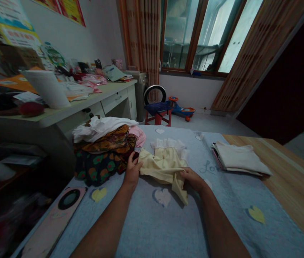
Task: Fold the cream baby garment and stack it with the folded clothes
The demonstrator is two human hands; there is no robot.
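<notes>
From my head camera, my left hand (133, 170) sits at the left edge of a pale yellow garment (164, 170), fingers pressed together. I can't tell whether they pinch the cloth or only touch it. My right hand (193, 179) is curled over the garment's right side, gathering the fabric into a fold, with a loose tail hanging toward the near side. The garment lies near the middle of a pale blue quilted mat (143, 229), its white lace ruffle (169, 145) toward the far edge.

Just left of my left hand, almost touching it, is a heap of clothes (103, 152): white cloth on top, a brown patterned piece, and dark floral fabric below. To the right, well beyond my right hand, sits a neat folded stack of cream cloth (239, 159) near the mat's right edge. Soft felt hearts (162, 197) dot the mat in front of me, and a wooden tabletop (288, 172) shows past its right edge.

Beyond, a white desk (114, 98) crowded with papers runs along the left wall. A small red chair (157, 107) and a blue ride-on toy (181, 107) stand on the floor under a curtained window (194, 36).
</notes>
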